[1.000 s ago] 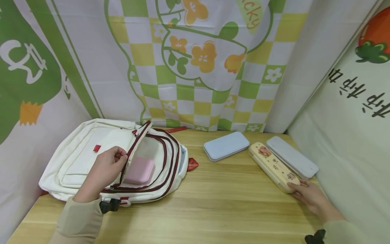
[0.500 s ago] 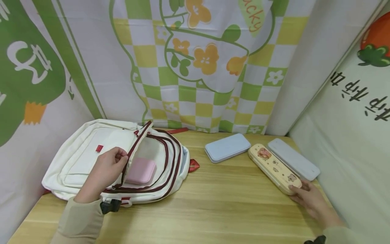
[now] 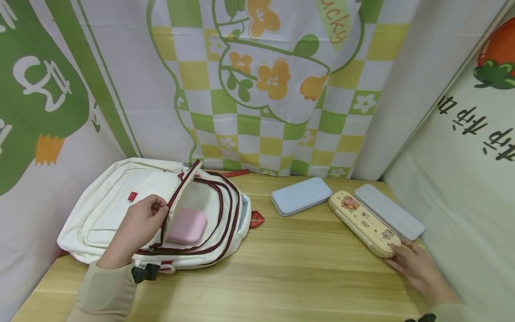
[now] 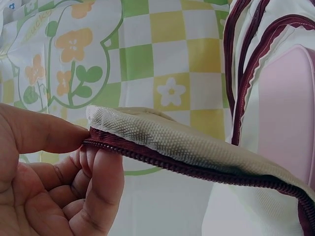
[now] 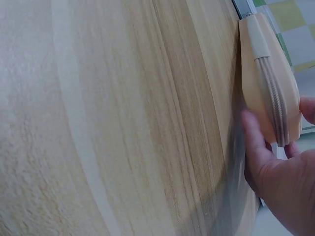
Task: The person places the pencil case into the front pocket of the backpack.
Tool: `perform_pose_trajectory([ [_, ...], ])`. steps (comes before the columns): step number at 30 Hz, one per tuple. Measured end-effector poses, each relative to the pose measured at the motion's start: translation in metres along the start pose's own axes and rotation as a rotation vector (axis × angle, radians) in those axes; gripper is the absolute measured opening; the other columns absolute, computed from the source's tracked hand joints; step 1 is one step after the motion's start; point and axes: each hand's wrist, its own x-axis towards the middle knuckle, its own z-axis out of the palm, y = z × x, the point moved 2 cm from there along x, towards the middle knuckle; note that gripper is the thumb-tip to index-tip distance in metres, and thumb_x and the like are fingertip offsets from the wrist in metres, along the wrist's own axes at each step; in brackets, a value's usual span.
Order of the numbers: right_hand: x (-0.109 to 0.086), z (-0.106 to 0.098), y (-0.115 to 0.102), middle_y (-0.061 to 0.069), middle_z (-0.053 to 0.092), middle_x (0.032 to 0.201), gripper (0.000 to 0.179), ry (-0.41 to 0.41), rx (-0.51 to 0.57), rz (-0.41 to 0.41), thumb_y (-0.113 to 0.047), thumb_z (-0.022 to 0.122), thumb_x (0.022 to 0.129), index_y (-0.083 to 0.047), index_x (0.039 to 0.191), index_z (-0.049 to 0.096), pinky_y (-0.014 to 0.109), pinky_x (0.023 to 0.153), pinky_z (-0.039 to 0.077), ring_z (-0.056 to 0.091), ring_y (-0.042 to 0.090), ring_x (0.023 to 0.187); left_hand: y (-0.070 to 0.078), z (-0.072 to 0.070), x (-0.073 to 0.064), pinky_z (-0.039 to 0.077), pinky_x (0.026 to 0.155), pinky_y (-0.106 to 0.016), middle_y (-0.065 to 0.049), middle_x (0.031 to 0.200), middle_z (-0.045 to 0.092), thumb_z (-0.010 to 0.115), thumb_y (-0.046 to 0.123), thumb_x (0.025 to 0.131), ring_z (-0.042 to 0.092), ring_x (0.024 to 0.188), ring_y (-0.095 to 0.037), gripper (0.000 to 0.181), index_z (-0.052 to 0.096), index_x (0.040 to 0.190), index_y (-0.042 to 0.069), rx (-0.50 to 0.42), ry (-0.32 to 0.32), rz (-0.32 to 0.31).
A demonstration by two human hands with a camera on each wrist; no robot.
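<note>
A white backpack (image 3: pixel 112 201) with dark red zips lies on the table's left, its front compartment unzipped. My left hand (image 3: pixel 142 221) pinches the zipped edge of the lifted flap (image 4: pixel 162 142) between thumb and fingers. Inside the compartment sits a pink box (image 3: pixel 188 226), partly hidden by the flap. On the right, my right hand (image 3: pixel 416 268) grips the near end of a cream-yellow pencil case (image 3: pixel 364 223) printed with small bears. In the right wrist view, thumb and fingers take that pencil case (image 5: pixel 266 73) from opposite sides.
Right beside the yellow case lies a long pale grey case (image 3: pixel 388 210). A light blue case (image 3: pixel 301 196) is near the table's back edge. The wooden table (image 3: pixel 289 277) is enclosed by a checked curtain (image 3: pixel 261 112) behind and cloth walls at both sides.
The head view has shifted slightly. My right hand's fingers have moved a little at the end of the pencil case. The left hand keeps its hold on the flap.
</note>
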Motion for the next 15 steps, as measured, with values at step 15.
perform_pose_trajectory([
  [15, -0.0037, -0.0044, -0.0016, -0.007, 0.066, 0.098, 0.026, -0.048, 0.232, -0.026, -0.003, 0.05, 0.107, -0.019, 0.126, 0.041, 0.032, 0.091, 0.056, 0.069, 0.011, 0.093, -0.002, 0.0011, 0.0009, 0.046, 0.068, -0.037, -0.007, 0.082, 0.063, 0.057, 0.01, 0.1, 0.056, 0.074, -0.019, 0.013, 0.063, 0.098, -0.002, 0.005, 0.002, -0.003],
])
